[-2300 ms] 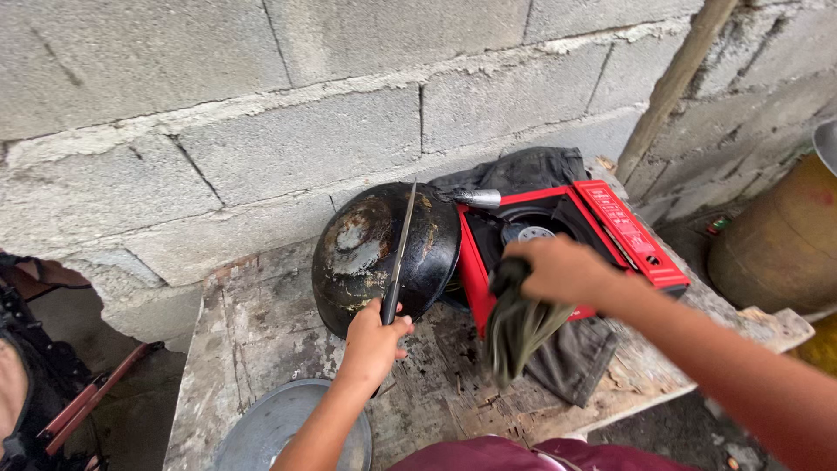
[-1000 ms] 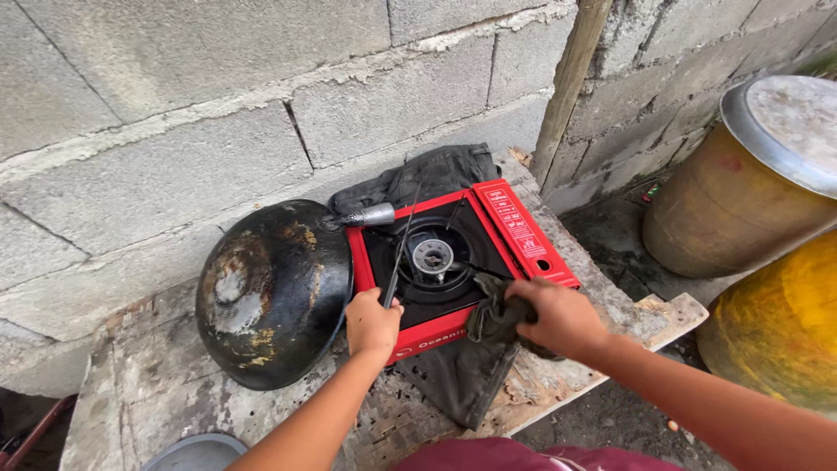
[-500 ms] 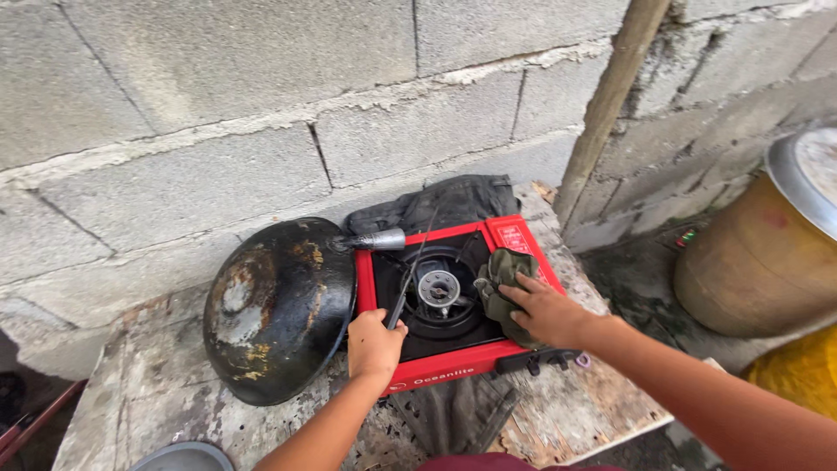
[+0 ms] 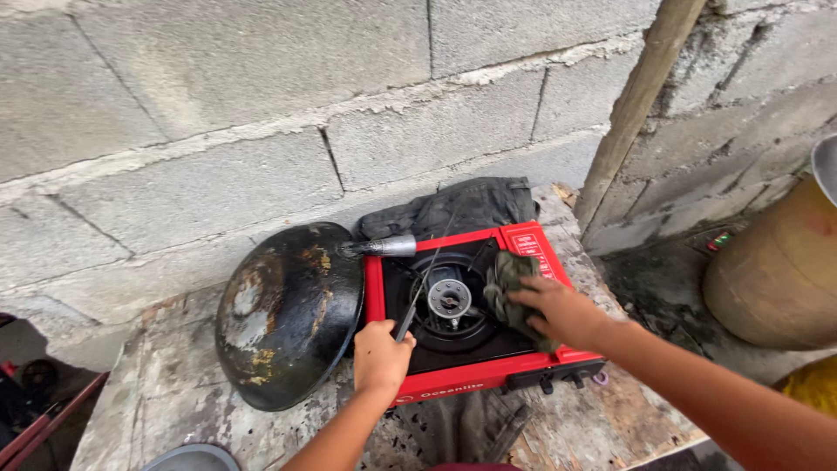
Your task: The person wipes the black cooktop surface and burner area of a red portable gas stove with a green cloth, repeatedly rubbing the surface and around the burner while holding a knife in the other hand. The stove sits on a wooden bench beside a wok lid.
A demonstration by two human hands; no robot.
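Observation:
A red portable gas stove with a black top and round burner sits on a worn wooden table. My left hand is closed around the handle of a knife; the thin blade points up over the burner. With my right hand I press a dark green rag flat onto the stove's right side. A blackened wok leans upside down against the block wall, left of the stove, touching its edge.
A dark cloth lies under and behind the stove. A block wall runs along the back, with a wooden post at the corner. A brown drum stands to the right, below the table. A grey metal pan rim shows bottom left.
My right hand carried the rag from the stove's front edge up onto its right side. My left hand brought the knife from the wok to over the burner. The camera view shifted.

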